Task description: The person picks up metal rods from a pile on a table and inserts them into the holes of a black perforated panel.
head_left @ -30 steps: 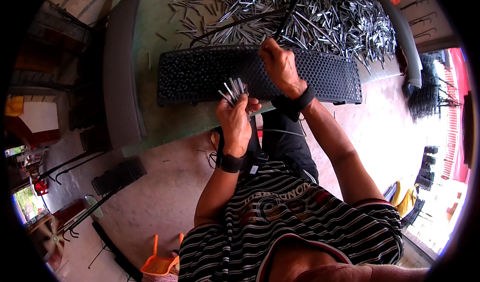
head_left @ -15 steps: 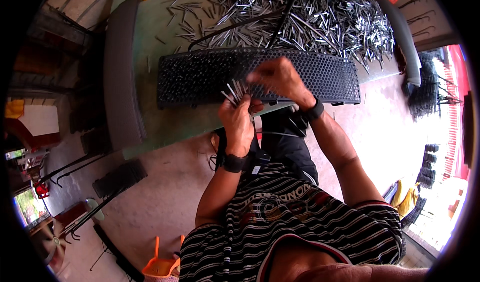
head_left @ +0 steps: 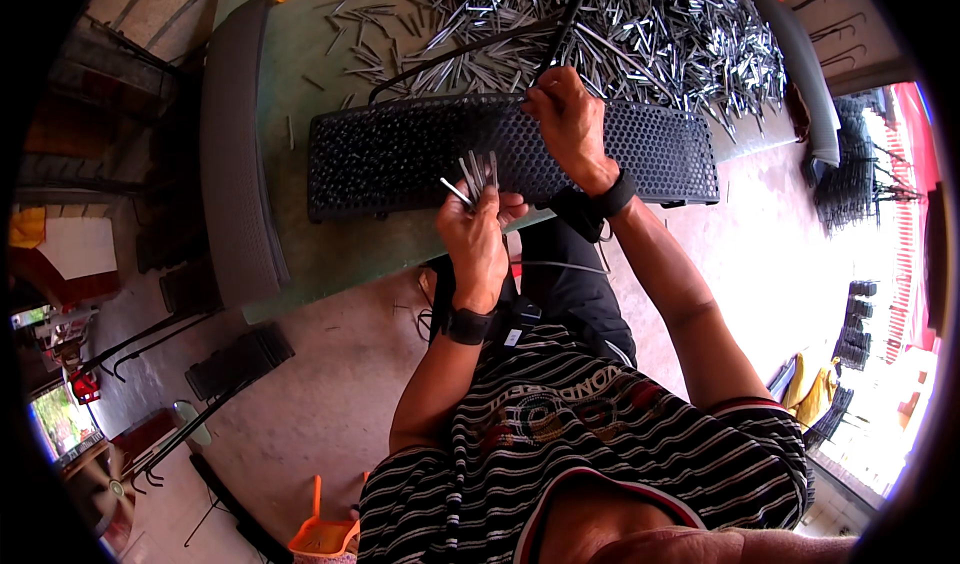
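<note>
My left hand [head_left: 473, 242] is closed around several thin metal rods [head_left: 476, 176], which fan out above the thumb, over the near edge of a long black perforated panel [head_left: 640, 149]. The panel lies crosswise in front of me, full of small round holes; its left part looks darker, with shiny specks in the holes. My right hand [head_left: 572, 129] hovers over the panel's far edge, fingers curled and pinched together. Whatever is between those fingertips is hidden. A black strap sits on each wrist.
Behind the panel a large heap of loose metal rods [head_left: 690, 39] covers the green table [head_left: 300, 264]. Thin black bars [head_left: 470, 49] cross over the heap. A grey padded piece [head_left: 235, 164] lies along the table's left side. An orange stool [head_left: 322, 534] stands on the floor at lower left.
My right hand has moved away from the left hand toward the panel's far edge, its fingers curling in. The left hand stays almost in place with the rods.
</note>
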### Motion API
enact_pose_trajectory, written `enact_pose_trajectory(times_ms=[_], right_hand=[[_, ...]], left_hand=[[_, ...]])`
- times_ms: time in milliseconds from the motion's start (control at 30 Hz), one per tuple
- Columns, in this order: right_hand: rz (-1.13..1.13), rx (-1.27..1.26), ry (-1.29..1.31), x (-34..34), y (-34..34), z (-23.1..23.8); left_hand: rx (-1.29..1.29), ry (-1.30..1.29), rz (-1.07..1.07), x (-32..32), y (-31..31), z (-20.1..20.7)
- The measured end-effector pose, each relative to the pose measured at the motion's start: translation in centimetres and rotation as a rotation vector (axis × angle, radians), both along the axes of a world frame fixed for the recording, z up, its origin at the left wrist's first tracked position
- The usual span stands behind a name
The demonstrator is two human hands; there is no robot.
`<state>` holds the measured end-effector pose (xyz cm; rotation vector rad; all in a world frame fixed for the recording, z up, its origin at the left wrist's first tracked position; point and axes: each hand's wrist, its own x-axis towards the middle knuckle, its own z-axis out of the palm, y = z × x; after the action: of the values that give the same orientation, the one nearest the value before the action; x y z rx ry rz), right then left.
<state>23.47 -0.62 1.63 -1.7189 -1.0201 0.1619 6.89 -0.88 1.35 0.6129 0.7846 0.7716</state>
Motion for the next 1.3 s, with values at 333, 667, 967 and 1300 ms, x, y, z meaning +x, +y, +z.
enact_pose_trajectory(times_ms=[333,667,967,1300], right_hand=[[0.037,-0.083,-0.508,0.6,0.5,-0.8],[0.220,-0.241,0.376,-3.1,-2.0,1.9],[0.000,-0.013,-0.042,-2.4,-0.4,0.2],[0.108,-0.180,-0.418,-2.3,-0.2,-1.1]], left_hand=[[-0.046,-0.037,0.016,-0.5,0.2,0.0],[-0.033,-0.057,0.047,-0.5,-0.3,-1.2],[-0.081,-0.046,0.062,-1.2,-0.1,-0.3],[-0.088,-0.017,0.030,-1.8,0.1,-0.9]])
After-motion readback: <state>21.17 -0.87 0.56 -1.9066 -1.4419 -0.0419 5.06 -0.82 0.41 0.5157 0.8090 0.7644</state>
